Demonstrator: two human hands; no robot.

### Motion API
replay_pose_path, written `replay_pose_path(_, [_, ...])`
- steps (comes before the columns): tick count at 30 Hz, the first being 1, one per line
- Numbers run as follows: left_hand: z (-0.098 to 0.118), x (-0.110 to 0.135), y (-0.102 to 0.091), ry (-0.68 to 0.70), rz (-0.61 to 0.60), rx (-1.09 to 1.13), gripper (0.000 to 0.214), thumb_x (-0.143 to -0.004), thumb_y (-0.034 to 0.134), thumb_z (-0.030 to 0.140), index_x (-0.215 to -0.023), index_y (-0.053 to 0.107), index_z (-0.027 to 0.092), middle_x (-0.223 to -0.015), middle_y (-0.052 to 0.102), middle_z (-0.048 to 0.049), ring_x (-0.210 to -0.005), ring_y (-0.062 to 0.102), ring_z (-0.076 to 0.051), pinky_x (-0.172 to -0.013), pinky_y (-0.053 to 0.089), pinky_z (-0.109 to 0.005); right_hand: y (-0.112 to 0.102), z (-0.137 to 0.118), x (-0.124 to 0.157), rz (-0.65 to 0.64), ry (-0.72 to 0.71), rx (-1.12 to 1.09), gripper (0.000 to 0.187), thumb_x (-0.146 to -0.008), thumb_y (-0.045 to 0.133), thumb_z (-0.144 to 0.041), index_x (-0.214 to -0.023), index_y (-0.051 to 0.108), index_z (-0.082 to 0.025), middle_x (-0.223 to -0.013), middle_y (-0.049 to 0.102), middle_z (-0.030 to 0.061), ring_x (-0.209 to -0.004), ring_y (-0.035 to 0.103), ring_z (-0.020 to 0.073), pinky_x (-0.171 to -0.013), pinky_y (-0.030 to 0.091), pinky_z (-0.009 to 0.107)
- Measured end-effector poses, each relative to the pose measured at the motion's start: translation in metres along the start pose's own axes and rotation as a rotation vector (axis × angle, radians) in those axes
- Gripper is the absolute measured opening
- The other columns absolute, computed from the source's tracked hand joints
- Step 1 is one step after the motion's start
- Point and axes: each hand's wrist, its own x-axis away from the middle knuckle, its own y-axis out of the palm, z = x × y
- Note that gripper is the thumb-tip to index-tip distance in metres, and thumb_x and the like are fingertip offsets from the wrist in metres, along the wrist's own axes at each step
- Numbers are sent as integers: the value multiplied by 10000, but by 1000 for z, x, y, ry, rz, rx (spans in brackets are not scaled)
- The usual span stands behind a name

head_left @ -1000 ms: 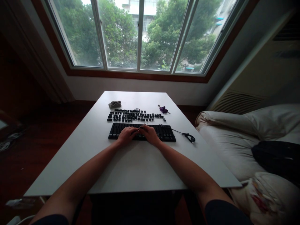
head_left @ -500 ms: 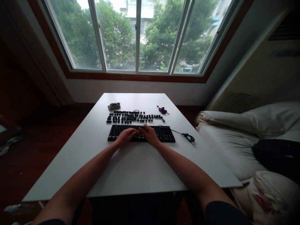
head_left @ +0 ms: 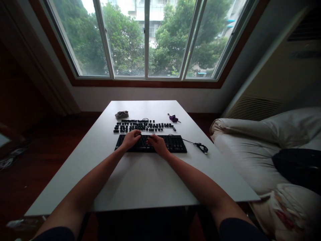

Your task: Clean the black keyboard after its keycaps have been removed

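A black keyboard (head_left: 175, 143) lies on the white table (head_left: 140, 180), its cable (head_left: 198, 144) trailing right. Behind it, several loose black keycaps (head_left: 142, 126) are laid out in rows. My left hand (head_left: 130, 140) rests on the keyboard's left half with its fingers curled at the far edge; what they pinch is too small to see. My right hand (head_left: 156, 144) sits on the keyboard's middle, closed on a thin metal tool (head_left: 151, 135) that points away from me.
A crumpled grey cloth (head_left: 121, 114) lies at the back left of the table and a small purple item (head_left: 173, 118) at the back right. A white cushioned sofa (head_left: 263, 147) with a dark garment stands to the right. Windows fill the far wall.
My left hand has moved away from my right hand, up and left toward the keyboard's far edge. My right hand and the tool have stayed about in place.
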Motion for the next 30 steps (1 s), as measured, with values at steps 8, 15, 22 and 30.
replay_pose_path(8, [-3,-50,13,100,57,-464,179,-789,688,250,-947,769,236,-1029,695,-101,-1058,552,-310,-951,426,-440,-2,3,-1,-25,-17,28,340,-848,683,-545,-907,641,-212,-776,739,38,-690,715,207,-682,593,330])
replay_pose_path(15, [-10,-66,30,67,19,-553,152,-763,678,246,-892,757,229,-987,664,-117,-1040,521,-313,-906,407,-429,-2,5,-2,-34,1,52,331,-850,683,-532,-912,657,-208,-777,739,42,-690,711,205,-686,589,327])
replay_pose_path(22, [-9,-72,30,22,-11,-540,165,-751,704,257,-909,748,241,-986,660,-95,-1038,520,-304,-908,399,-420,-2,6,-2,-36,8,-11,324,-836,707,-507,-932,655,-202,-759,731,29,-675,707,200,-673,590,325])
replay_pose_path(30, [1,-51,22,70,100,-460,168,-871,605,265,-956,748,241,-1006,667,-103,-1014,538,-292,-907,406,-428,-7,-3,-11,-30,30,18,300,-907,570,-511,-985,619,-225,-844,727,37,-767,711,198,-616,561,280])
